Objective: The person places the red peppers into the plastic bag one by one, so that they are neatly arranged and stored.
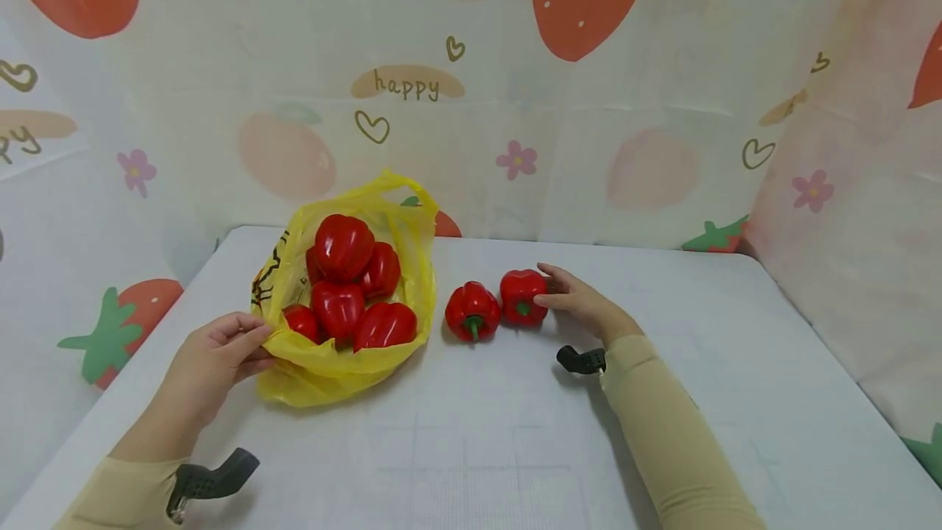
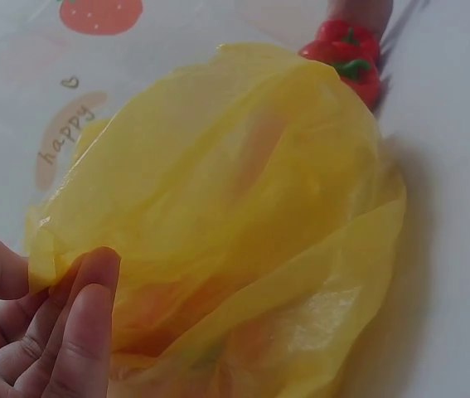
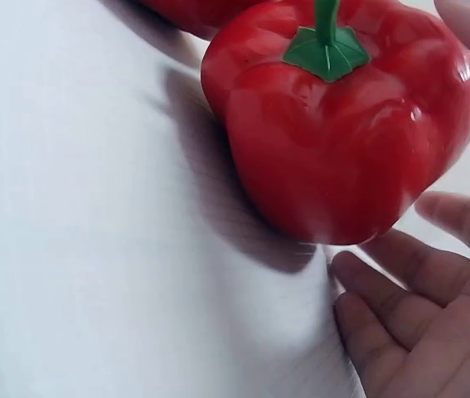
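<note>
A yellow plastic bag (image 1: 334, 383) stands at the left with its mouth open, full of several red bell peppers (image 1: 338, 309). My left hand (image 1: 221, 354) pinches the bag's left rim between thumb and fingers; in the left wrist view the thin film (image 2: 243, 191) stretches away from the fingertips. Right of the bag, two more red bell peppers lie side by side on the table. My right hand (image 1: 585, 305) is at the farther one (image 1: 522, 298), thumb on one side and loosely spread fingers (image 3: 367, 332) at the other, close to its skin. Its green stem (image 3: 327, 54) faces the right wrist camera.
The other loose pepper (image 1: 473, 313) sits between the bag and my right hand. A white table (image 1: 486, 440) lies under everything. Behind it hangs a pale curtain (image 1: 471, 178) with strawberry prints. Black wrist mounts (image 1: 213, 477) stick out from both sleeves.
</note>
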`<action>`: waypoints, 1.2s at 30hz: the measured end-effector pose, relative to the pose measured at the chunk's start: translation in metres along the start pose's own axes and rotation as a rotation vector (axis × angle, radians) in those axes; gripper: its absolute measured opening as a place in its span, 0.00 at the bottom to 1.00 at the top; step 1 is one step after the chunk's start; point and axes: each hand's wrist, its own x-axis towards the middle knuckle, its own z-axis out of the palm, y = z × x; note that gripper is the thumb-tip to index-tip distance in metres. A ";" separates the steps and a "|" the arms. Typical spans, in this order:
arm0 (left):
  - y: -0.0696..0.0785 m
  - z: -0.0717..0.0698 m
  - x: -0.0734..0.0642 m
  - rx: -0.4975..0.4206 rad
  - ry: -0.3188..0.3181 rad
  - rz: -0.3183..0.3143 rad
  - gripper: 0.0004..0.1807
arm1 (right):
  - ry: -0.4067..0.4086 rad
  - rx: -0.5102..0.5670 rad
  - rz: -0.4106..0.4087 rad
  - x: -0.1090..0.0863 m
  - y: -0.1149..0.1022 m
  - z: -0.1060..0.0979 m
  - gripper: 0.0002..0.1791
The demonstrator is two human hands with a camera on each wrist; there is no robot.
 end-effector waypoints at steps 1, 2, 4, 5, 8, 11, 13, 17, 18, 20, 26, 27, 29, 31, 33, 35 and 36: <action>-0.001 0.000 -0.001 0.001 0.005 -0.004 0.26 | -0.008 0.006 0.000 0.000 -0.001 0.000 0.45; -0.003 0.000 -0.001 -0.002 0.009 -0.009 0.26 | -0.021 0.010 -0.006 -0.001 -0.002 0.000 0.45; -0.006 -0.001 -0.003 -0.008 0.019 -0.021 0.26 | -0.048 0.023 -0.019 -0.004 -0.007 0.001 0.45; -0.008 -0.001 -0.004 -0.016 0.024 -0.024 0.26 | -0.055 0.030 -0.023 -0.003 -0.007 0.002 0.45; -0.012 -0.002 -0.005 -0.039 0.027 -0.022 0.25 | -0.063 0.042 -0.037 -0.002 -0.005 0.002 0.45; -0.013 -0.003 -0.007 -0.048 0.034 -0.016 0.25 | -0.046 0.033 -0.029 0.003 -0.001 0.002 0.46; -0.014 -0.003 -0.007 -0.049 0.038 -0.012 0.24 | -0.039 0.024 -0.022 0.003 -0.001 0.002 0.47; -0.013 -0.003 -0.007 -0.062 0.037 0.003 0.23 | -0.037 0.006 -0.021 0.002 0.000 0.003 0.47; -0.013 -0.003 -0.007 -0.068 0.035 0.005 0.23 | -0.040 0.003 -0.025 0.002 0.000 0.003 0.47; -0.013 -0.004 -0.006 -0.084 0.031 0.012 0.22 | -0.042 -0.005 -0.027 0.001 0.000 0.004 0.47; -0.013 -0.004 -0.007 -0.090 0.038 -0.002 0.21 | -0.052 -0.038 -0.029 -0.001 0.002 0.005 0.46; -0.013 -0.004 -0.008 -0.085 0.040 -0.005 0.21 | -0.053 -0.042 -0.028 -0.001 0.002 0.005 0.45; -0.012 -0.004 -0.008 -0.085 0.041 -0.005 0.22 | -0.059 -0.050 -0.022 -0.001 0.003 0.005 0.46; -0.012 -0.004 -0.009 -0.080 0.041 -0.003 0.22 | -0.058 -0.059 -0.014 -0.001 0.004 0.005 0.46; -0.012 -0.004 -0.009 -0.079 0.040 -0.007 0.23 | -0.062 -0.061 -0.012 -0.001 0.004 0.005 0.46; -0.012 -0.004 -0.009 -0.078 0.039 -0.011 0.24 | -0.069 -0.065 -0.021 -0.002 0.004 0.005 0.46; -0.012 -0.004 -0.009 -0.077 0.040 -0.013 0.24 | -0.070 -0.063 -0.024 -0.002 0.004 0.005 0.45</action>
